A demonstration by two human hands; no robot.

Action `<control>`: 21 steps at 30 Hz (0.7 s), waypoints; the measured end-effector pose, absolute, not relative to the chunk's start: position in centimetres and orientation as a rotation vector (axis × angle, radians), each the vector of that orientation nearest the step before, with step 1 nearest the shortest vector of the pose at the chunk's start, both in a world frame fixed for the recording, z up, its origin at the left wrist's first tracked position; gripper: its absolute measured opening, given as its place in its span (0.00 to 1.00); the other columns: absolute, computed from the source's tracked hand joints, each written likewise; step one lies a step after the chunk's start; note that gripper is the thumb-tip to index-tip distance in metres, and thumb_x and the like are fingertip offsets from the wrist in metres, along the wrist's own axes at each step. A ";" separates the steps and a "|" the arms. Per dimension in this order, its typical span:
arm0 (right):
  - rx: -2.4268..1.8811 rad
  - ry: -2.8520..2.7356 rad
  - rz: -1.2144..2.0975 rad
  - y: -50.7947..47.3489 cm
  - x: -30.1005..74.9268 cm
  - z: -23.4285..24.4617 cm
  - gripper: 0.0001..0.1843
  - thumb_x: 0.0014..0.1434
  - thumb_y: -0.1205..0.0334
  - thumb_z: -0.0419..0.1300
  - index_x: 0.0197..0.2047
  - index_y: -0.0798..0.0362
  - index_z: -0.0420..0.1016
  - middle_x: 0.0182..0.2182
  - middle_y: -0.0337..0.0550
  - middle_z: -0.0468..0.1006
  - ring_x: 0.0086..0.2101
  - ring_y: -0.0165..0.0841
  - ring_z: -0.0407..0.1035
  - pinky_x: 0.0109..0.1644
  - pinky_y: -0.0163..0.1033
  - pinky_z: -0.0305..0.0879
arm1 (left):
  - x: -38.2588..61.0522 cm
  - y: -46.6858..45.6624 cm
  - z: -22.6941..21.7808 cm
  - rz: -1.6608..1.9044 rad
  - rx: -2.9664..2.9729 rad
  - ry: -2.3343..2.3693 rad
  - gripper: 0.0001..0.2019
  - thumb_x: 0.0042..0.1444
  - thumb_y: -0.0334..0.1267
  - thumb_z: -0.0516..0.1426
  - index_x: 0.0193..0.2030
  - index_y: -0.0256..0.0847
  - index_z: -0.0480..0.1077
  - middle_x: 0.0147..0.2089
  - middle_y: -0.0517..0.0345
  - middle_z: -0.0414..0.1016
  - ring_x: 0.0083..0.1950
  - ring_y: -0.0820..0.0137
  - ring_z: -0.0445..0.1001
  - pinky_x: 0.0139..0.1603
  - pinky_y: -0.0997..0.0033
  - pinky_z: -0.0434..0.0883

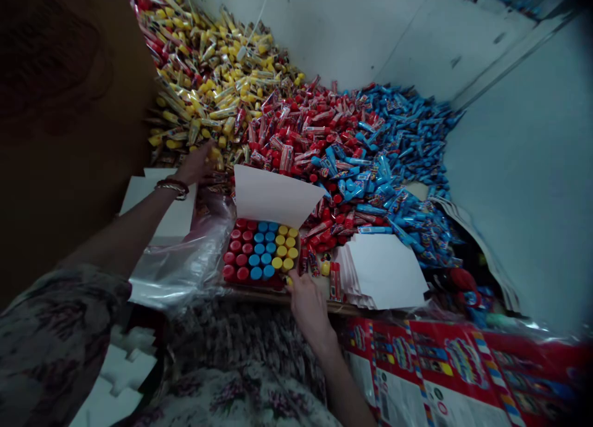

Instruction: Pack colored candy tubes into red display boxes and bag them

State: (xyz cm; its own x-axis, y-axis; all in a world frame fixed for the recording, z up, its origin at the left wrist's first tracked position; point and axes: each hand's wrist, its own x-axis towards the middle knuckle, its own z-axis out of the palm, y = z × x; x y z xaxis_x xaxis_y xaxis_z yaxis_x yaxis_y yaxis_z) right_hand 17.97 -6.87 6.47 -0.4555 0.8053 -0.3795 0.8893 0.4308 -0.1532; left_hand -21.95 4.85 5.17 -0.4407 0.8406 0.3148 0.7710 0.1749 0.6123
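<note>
My left hand [197, 165] reaches into the heap of yellow-wrapped candy tubes [208, 87], its fingers among the tubes, and a bangle shows on that wrist. My right hand [308, 306] rests at the near corner of an open box [259, 287], fingertips beside a yellow cap. The box holds upright tubes in rows of red, blue and yellow caps [259, 251]. Its white card lid [273, 195] stands raised. Red-wrapped tubes [315, 149] and blue-wrapped tubes [393, 130] lie heaped beyond it.
A stack of white card sheets [382, 272] lies right of the box. A clear plastic bag [173, 266] and more white card [157, 198] lie to its left. A brown cardboard panel [69, 105] and white walls [523, 167] hem the heap. A red printed carton [454, 365] sits at the near right.
</note>
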 end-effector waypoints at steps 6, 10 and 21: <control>1.436 2.392 -0.424 -6.5 17.5 7.1 0.17 0.65 0.63 0.50 0.57 0.46 0.63 0.41 0.47 0.74 0.39 0.36 0.73 0.36 0.35 0.61 | -21.1 0.4 9.8 1.417 1.459 2.415 0.26 0.54 0.42 0.62 0.56 0.30 0.63 0.45 0.59 0.72 0.37 0.80 0.66 0.45 0.75 0.70; 1.300 2.489 -0.384 -6.0 17.5 6.8 0.15 0.64 0.65 0.51 0.53 0.46 0.67 0.38 0.47 0.75 0.38 0.37 0.73 0.36 0.36 0.62 | -16.0 -5.8 14.0 1.669 1.498 2.259 0.29 0.50 0.49 0.60 0.54 0.30 0.65 0.44 0.58 0.70 0.43 0.76 0.68 0.49 0.63 0.69; 1.562 2.878 -0.725 -7.9 20.3 4.4 0.26 0.64 0.56 0.54 0.64 0.50 0.58 0.41 0.46 0.74 0.35 0.34 0.71 0.37 0.36 0.66 | -2.3 -13.8 8.1 1.335 1.129 1.580 0.27 0.46 0.42 0.65 0.51 0.46 0.58 0.44 0.56 0.74 0.43 0.66 0.76 0.39 0.68 0.77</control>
